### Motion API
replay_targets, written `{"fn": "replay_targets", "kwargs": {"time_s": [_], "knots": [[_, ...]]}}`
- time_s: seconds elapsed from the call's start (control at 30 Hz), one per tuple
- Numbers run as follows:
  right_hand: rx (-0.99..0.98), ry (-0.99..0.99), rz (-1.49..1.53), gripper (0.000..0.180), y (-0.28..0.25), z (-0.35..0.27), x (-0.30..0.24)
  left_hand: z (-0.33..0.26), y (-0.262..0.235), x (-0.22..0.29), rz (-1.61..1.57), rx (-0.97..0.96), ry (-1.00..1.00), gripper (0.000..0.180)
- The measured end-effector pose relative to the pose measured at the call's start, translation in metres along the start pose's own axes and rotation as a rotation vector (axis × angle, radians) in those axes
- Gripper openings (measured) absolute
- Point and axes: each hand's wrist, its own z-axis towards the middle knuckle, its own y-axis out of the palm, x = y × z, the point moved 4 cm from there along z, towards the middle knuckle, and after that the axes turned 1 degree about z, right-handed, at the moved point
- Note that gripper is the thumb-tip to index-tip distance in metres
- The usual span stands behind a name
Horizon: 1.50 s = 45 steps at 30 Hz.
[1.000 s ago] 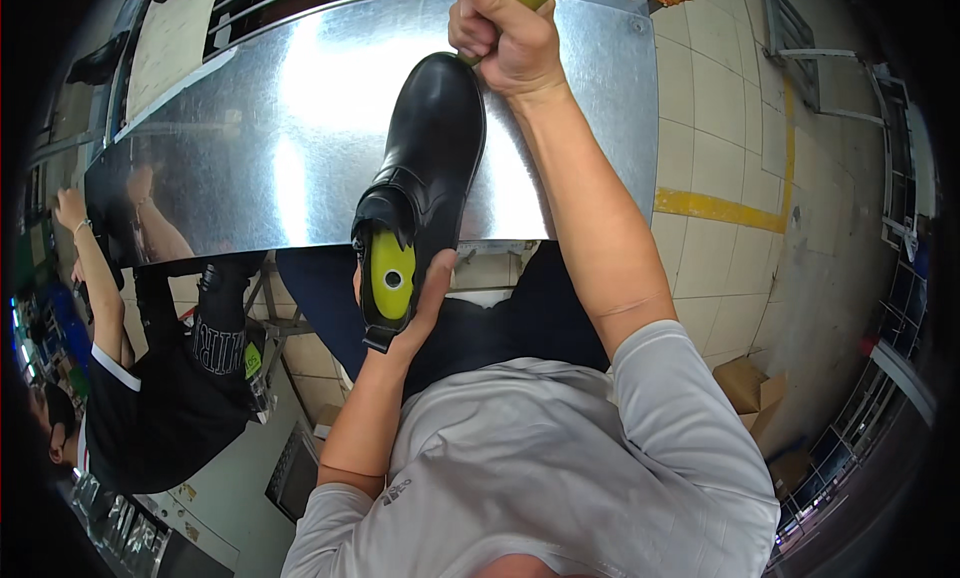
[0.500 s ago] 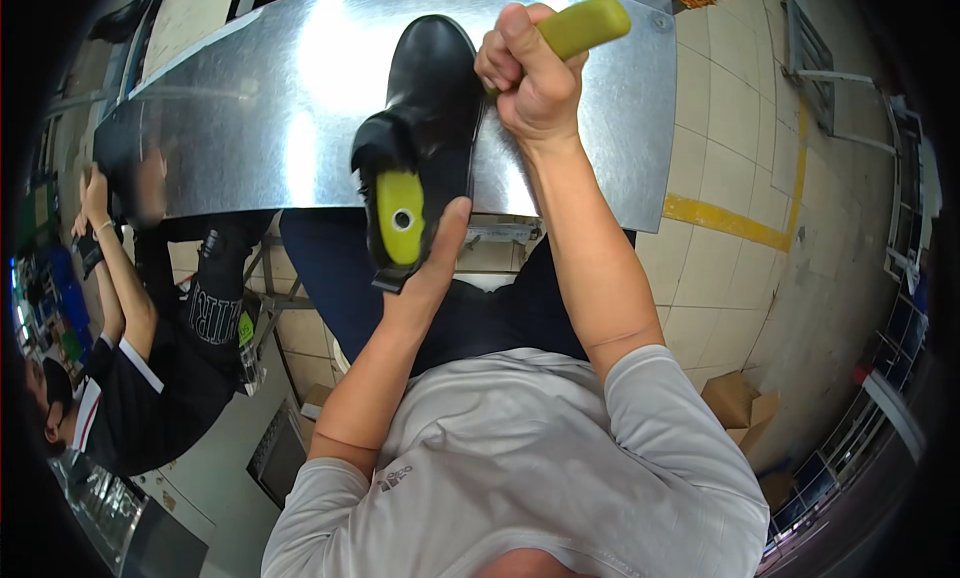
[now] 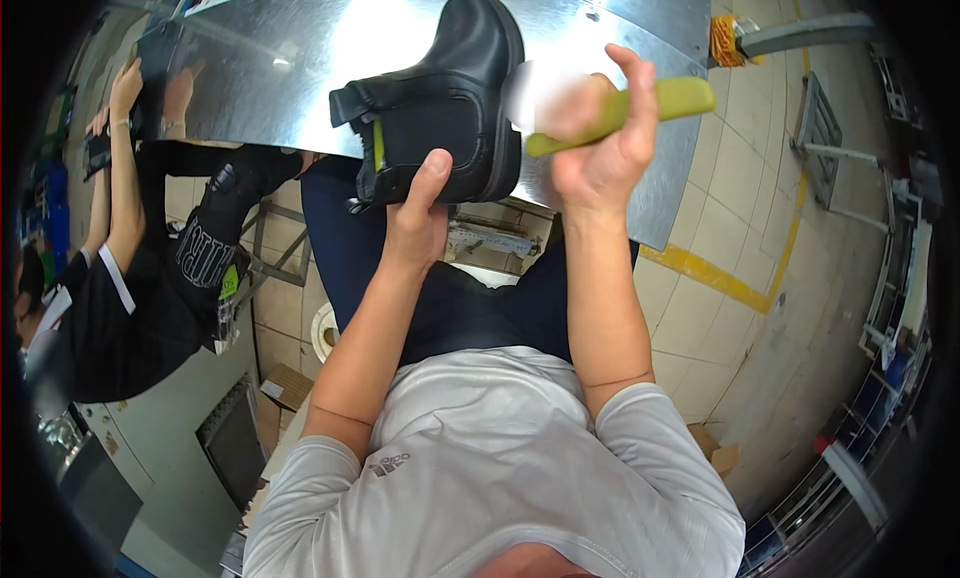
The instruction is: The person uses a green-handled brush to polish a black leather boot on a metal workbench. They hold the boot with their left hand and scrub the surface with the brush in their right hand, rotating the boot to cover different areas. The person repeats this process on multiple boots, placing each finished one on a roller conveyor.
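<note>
A black ankle boot (image 3: 468, 53) is tipped on its side over the metal table's near edge, toe pointing away and sole facing right. My left hand (image 3: 418, 223) is closed around it from below, the thumb lying on the elastic side panel. Yellow-green lining or insole shows inside the boot's opening, which faces left. Just right of the sole, my right hand (image 3: 610, 143) grips a long yellow-green insole (image 3: 685, 97), seen nearly edge-on. One finger of that hand points up, while others are smeared by motion beside a whitish blur.
The shiny metal table (image 3: 280, 83) extends to the left, where another person (image 3: 150, 288) sits with hands at its edge. A metal bar with orange wrapping (image 3: 735, 41) stands off the table's right corner. A cardboard box (image 3: 715, 450) lies on the floor at right.
The boot has turned from showing its opening to showing its side, with its sole now to the right. My right hand has moved right and nearer with the insole, loosening some fingers.
</note>
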Motion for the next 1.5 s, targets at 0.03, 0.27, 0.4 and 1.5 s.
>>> {"fn": "replay_targets", "kwargs": {"time_s": [0.03, 0.27, 0.4, 1.5], "knots": [[0.032, -0.006, -0.047, 0.040, -0.003, -0.004, -0.002, -0.002, 0.000, 0.004, -0.015, -0.039, -0.013, 0.045], [0.070, 0.009, -0.213, 0.023, 0.009, -0.027, -0.005, 0.004, -0.011, 0.001, 0.241, -0.056, 0.077, 0.032], [0.166, 0.049, -0.164, 0.020, 0.016, -0.029, 0.013, 0.006, -0.014, -0.002, 0.213, -0.075, 0.096, 0.029], [-0.320, 0.072, -0.631, 0.064, 0.030, -0.006, -0.018, -0.018, -0.049, 0.131, 0.979, -0.538, 0.614, 0.083]]}}
